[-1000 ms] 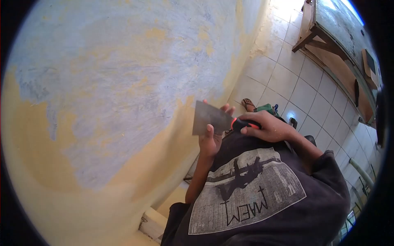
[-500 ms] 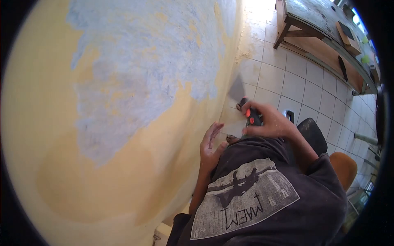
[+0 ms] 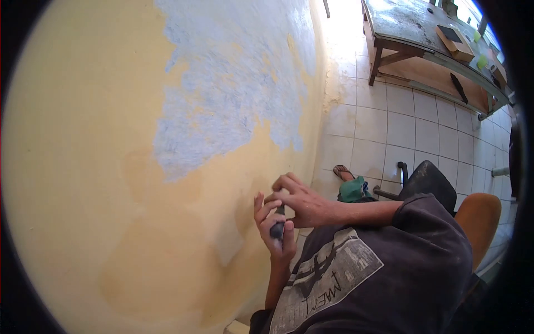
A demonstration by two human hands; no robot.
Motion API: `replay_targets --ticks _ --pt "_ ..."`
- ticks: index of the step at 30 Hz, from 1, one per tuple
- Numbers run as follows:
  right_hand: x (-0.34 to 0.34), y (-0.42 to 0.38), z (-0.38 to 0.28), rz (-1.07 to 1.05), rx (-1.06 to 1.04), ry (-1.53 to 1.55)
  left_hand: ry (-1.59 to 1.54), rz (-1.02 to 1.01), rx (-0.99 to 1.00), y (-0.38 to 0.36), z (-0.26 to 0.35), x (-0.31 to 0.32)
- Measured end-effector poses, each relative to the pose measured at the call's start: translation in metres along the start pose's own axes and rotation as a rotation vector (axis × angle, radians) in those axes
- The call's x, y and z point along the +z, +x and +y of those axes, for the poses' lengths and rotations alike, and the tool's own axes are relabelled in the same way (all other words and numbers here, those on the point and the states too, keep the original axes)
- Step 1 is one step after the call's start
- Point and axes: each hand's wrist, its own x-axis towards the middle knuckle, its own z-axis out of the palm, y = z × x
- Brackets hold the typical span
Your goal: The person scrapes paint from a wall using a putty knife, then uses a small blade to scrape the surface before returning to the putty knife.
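Note:
The dark handle of a scraper [image 3: 277, 229] lies against the palm of my left hand [image 3: 271, 225], with the fingers and thumb loosely around it. My right hand [image 3: 306, 203] is bent over the handle's upper end, its fingertips close to my left fingers. A pale grey shape left of my left wrist looks like the blade, but it is blurred against the wall. Both hands are in front of a yellow wall [image 3: 89, 167] with a large pale blue patch [image 3: 222, 100].
A worn table [image 3: 395, 25] with a cardboard box [image 3: 459, 50] on it stands at the upper right over a tiled floor [image 3: 370, 133]. A black chair [image 3: 431, 181] and a rounded orange-brown object [image 3: 479, 222] are right of my body. One sandalled foot [image 3: 344, 171] shows on the floor.
My right hand has moved left with the scraper, down to my left hand. My left hand has gone from empty to around the handle. The view has shifted, with the blue patch now higher.

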Motion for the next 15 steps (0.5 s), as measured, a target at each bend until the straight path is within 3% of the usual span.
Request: replay_targets --ticks 3,5,7,10,13,15 --pt "0.017 0.027 0.006 0.048 -0.486 0.122 0.065 0.119 0.182 0.009 0.017 -0.002" --pt "0.031 0.035 0.006 0.053 -0.564 0.169 0.047 0.137 0.303 0.017 0.024 -0.014" --pt "0.035 0.045 0.005 0.069 -0.614 0.140 0.072 0.174 0.373 0.032 0.035 -0.019" --pt "0.040 0.051 -0.009 0.142 -0.480 0.098 0.018 0.132 0.451 0.051 0.042 -0.027" --pt "0.037 0.061 -0.015 0.204 -0.531 0.110 -0.195 -0.024 0.475 0.060 0.050 -0.032" --pt "0.035 0.064 -0.010 0.190 -0.570 0.173 -0.173 -0.158 0.527 0.072 0.059 -0.027"
